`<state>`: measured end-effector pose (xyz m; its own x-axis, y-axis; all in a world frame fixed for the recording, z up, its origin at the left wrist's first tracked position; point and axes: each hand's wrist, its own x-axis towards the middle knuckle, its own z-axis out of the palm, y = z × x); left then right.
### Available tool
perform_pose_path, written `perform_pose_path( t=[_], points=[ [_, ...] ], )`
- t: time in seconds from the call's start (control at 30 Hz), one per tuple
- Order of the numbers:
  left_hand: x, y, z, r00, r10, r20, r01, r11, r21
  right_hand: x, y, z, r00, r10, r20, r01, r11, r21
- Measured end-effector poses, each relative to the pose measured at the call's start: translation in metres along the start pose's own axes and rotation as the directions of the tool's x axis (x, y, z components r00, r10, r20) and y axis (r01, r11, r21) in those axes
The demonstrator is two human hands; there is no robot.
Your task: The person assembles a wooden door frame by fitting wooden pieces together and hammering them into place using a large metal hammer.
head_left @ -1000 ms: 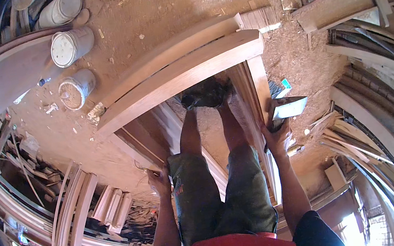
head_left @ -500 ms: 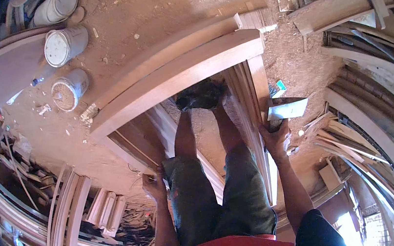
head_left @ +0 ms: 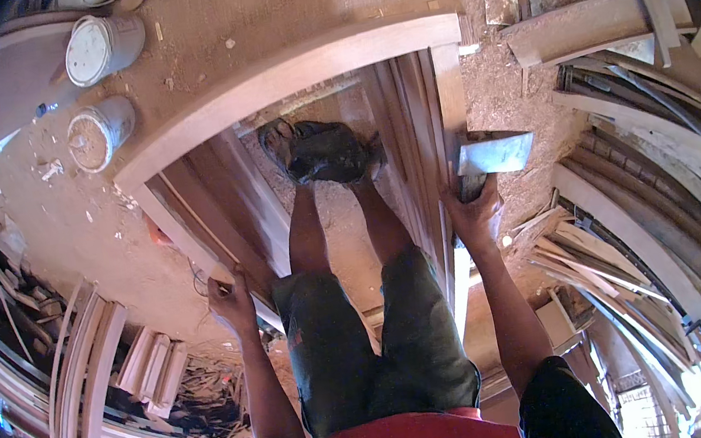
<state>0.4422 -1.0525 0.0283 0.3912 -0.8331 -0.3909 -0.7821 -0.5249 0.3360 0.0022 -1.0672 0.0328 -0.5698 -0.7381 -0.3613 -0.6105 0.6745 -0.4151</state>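
A large wooden frame surrounds my legs, with its broad far rail crossing beyond my feet. At its left side, my left hand is closed with curled fingers against the rail; the fingertips are partly hidden. My right hand is beside the right rail, closed around the dark handle of a flat-bladed tool. Its wide, shiny metal blade sticks out to the right. The tool's exact kind cannot be told. Within the frame, my feet in dark footwear stand on the dusty floor.
Two white buckets, one lidded and one open, stand at the far left. Stacked boards and wood scraps lie at the near left. Curved timber and loose strips crowd the right side.
The view has shifted, and the frame's far rail sits farther away, covering the board seen behind it. My left hand has moved outward to the left. My right hand still holds the bladed tool.
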Motion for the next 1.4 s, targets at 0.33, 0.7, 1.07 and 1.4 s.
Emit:
perform_pose_path(
  t=[0.33,0.7,1.07,1.4],
  points=[
    [-0.003,0.008,0.001,0.99,0.1,-0.098,-0.097,0.995,0.032,0.0,0.017,0.006,0.996,-0.088,-0.002,0.088,0.991,0.099],
    [-0.001,-0.042,0.039,0.967,0.088,-0.24,-0.126,0.981,-0.15,-0.009,0.006,0.007,0.997,-0.074,-0.006,0.074,0.979,0.189],
    [-0.009,-0.013,0.016,0.971,0.132,-0.201,-0.155,0.982,-0.107,-0.011,0.017,0.013,0.99,-0.083,-0.112,0.058,0.975,-0.214],
    [-0.007,-0.026,0.021,0.973,0.087,-0.215,-0.105,0.992,-0.076,-0.014,0.014,0.017,0.972,-0.174,-0.158,0.146,0.974,-0.176]
  ],
)
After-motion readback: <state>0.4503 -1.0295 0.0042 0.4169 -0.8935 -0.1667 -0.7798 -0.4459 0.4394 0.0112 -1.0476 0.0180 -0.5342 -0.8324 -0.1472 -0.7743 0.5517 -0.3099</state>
